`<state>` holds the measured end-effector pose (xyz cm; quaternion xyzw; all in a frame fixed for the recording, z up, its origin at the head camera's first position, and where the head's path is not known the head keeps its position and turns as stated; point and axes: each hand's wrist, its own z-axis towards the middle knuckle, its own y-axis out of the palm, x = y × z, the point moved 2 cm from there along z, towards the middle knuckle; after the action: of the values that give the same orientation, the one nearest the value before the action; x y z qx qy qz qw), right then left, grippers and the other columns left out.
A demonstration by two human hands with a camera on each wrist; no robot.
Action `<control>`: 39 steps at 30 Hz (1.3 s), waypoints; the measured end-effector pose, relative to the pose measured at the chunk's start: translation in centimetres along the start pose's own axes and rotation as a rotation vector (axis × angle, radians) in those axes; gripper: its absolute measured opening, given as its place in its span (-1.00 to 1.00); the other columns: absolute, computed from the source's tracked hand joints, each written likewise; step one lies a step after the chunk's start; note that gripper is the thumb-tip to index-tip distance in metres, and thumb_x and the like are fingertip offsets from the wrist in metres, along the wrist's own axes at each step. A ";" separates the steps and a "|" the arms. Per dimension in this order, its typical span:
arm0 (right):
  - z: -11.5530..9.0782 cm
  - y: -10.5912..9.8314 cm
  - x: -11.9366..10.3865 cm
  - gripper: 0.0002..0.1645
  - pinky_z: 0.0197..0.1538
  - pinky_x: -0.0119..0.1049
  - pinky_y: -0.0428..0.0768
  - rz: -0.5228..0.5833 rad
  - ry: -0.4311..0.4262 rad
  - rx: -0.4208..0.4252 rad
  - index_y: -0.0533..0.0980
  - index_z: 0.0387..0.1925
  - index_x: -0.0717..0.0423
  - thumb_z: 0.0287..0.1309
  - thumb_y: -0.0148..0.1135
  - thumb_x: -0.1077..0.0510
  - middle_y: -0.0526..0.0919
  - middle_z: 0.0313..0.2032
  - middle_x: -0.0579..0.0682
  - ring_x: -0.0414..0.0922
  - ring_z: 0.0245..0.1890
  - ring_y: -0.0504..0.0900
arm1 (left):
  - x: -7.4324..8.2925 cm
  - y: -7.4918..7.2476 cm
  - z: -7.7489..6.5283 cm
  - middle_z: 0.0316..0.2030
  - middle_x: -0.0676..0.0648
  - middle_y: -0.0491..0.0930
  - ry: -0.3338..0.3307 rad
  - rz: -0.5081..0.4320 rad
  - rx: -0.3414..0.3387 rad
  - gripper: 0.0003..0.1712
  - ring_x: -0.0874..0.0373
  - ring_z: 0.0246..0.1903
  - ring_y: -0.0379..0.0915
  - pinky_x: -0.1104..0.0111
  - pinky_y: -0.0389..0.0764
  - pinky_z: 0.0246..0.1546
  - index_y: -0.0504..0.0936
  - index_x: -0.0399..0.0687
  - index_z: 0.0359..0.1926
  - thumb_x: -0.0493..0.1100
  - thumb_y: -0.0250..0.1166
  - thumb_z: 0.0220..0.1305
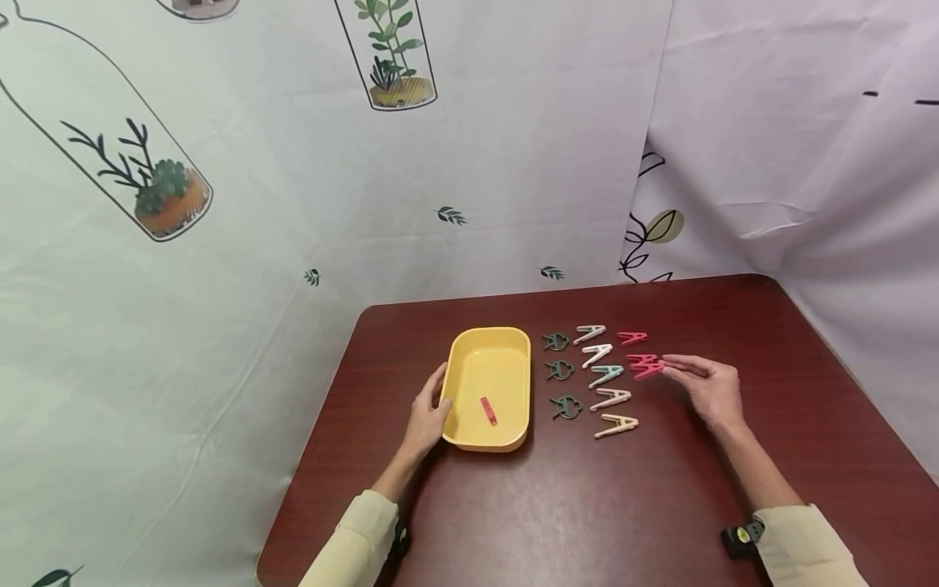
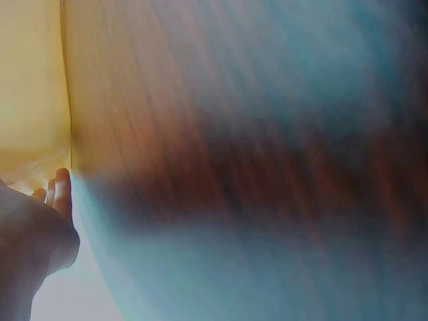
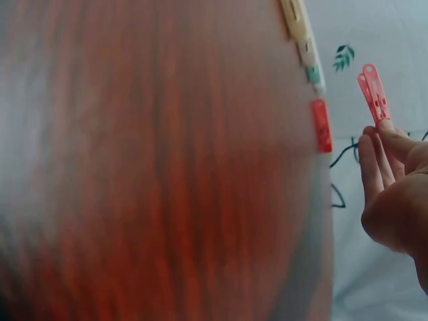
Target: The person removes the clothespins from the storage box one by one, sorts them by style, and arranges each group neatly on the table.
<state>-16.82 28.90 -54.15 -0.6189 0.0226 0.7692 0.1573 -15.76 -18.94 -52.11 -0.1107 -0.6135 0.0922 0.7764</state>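
My right hand (image 1: 711, 392) pinches a red clothespin (image 3: 376, 93) between thumb and fingertips. In the right wrist view the clothespin is lifted off the table, and another red clothespin (image 3: 322, 126) lies on the tabletop below it. From the head, the held one overlaps a red clothespin on the table; a further red clothespin (image 1: 632, 337) lies behind. My left hand (image 1: 425, 417) grips the left side of a yellow plastic tray (image 1: 522, 391), thumb on the rim, fingers outside. Inside the tray lies a single red clothespin (image 1: 488, 411).
Between tray and right hand, a column holds white clothespins (image 1: 597, 354), a teal one (image 1: 606, 375), a pale pink one (image 1: 611, 398) and a cream one (image 1: 616, 425). Left of them lie dark green round clips (image 1: 566, 407). Printed cloth (image 1: 513, 163) hangs behind the dark red table (image 1: 587, 514).
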 end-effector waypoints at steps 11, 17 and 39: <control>0.2 -0.6 1.5 -0.59 -0.20 -0.55 0.65 -0.061 0.067 -0.074 0.65 0.08 0.54 0.30 0.45 0.31 0.86 -0.26 -0.06 -0.50 -0.25 0.74 | -0.1 -0.1 0.0 0.39 -0.49 0.43 -0.004 0.003 -0.010 -0.25 -0.44 0.22 0.51 0.21 0.64 0.02 0.30 -0.39 0.56 -0.60 0.08 0.34; 0.3 -0.9 2.1 -0.61 -0.23 -0.64 0.58 -0.216 0.067 -0.105 0.72 0.05 0.40 0.28 0.50 0.22 0.86 -0.22 0.03 -0.61 -0.27 0.67 | -0.2 -0.1 0.0 0.39 -0.48 0.43 -0.008 0.015 -0.013 -0.25 -0.43 0.22 0.51 0.18 0.63 0.05 0.30 -0.39 0.56 -0.60 0.08 0.35; 1.4 -0.8 0.9 -0.80 -0.28 -0.48 0.50 -0.613 -0.150 -0.180 0.82 -0.19 0.18 0.10 0.58 0.34 0.83 -0.25 0.20 0.12 -0.23 0.83 | 0.0 -0.2 0.2 0.41 -0.48 0.41 -0.020 0.005 -0.017 -0.26 -0.44 0.28 0.47 0.10 0.61 0.11 0.29 -0.39 0.56 -0.61 0.08 0.36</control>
<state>-18.08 30.18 -54.55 -0.5499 -0.2444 0.7285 0.3272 -15.92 -19.06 -52.00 -0.1176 -0.6217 0.0899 0.7691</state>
